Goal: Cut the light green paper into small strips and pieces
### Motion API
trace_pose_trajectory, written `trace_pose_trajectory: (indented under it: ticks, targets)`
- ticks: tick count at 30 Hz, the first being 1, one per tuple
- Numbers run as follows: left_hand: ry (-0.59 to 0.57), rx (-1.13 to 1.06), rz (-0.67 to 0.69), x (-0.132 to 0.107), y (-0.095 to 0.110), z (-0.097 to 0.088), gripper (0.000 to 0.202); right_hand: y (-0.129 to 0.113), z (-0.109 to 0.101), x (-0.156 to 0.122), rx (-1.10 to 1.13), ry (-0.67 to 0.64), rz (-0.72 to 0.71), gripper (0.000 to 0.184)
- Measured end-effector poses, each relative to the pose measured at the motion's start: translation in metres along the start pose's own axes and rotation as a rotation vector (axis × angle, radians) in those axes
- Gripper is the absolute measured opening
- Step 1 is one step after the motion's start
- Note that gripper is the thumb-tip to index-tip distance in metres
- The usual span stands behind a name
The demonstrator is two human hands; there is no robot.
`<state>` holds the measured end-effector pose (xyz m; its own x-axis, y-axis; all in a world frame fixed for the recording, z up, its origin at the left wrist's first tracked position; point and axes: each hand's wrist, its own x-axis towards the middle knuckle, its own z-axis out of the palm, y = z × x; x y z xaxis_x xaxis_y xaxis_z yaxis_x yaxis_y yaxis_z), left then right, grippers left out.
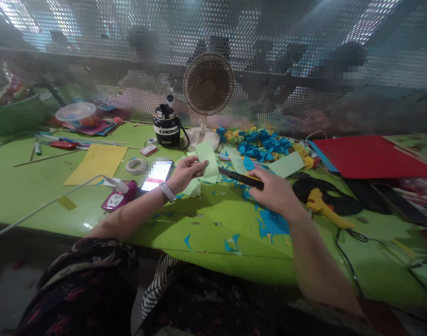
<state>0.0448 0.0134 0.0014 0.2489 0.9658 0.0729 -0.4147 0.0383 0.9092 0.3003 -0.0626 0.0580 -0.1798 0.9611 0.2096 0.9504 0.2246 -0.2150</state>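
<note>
My left hand (187, 173) pinches a pale green paper strip (207, 159) between thumb and fingers, above the green table (220, 233). My right hand (274, 193) grips a black utility knife (242, 178) with yellow markings, its tip pointing toward the strip. The knife and the strip look very close, but I cannot tell whether they touch. Loose pale green paper pieces (193, 187) lie on the table under my left hand, and blue scraps (271, 223) lie below my right hand.
A smartphone (156, 175), a tape roll (134, 166) and a pink power strip (119, 196) lie left of my hands. Behind stand a fan (208, 84) and a black appliance (167, 126). Blue and yellow paper pieces (255, 144), a yellow glue gun (321, 205) and a red card (370, 157) lie to the right.
</note>
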Motion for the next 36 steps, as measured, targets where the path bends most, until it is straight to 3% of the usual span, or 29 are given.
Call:
trace_pose_trajectory:
  ticks: [15, 36]
  targets:
    - [0.002, 0.066, -0.02, -0.002, -0.003, 0.003, 0.045, 0.001, 0.01, -0.001, -0.012, 0.02, -0.097, 0.036]
    - [0.019, 0.024, -0.026, -0.006, -0.005, 0.009, 0.046, -0.006, 0.02, 0.001, 0.067, -0.04, -0.091, 0.037]
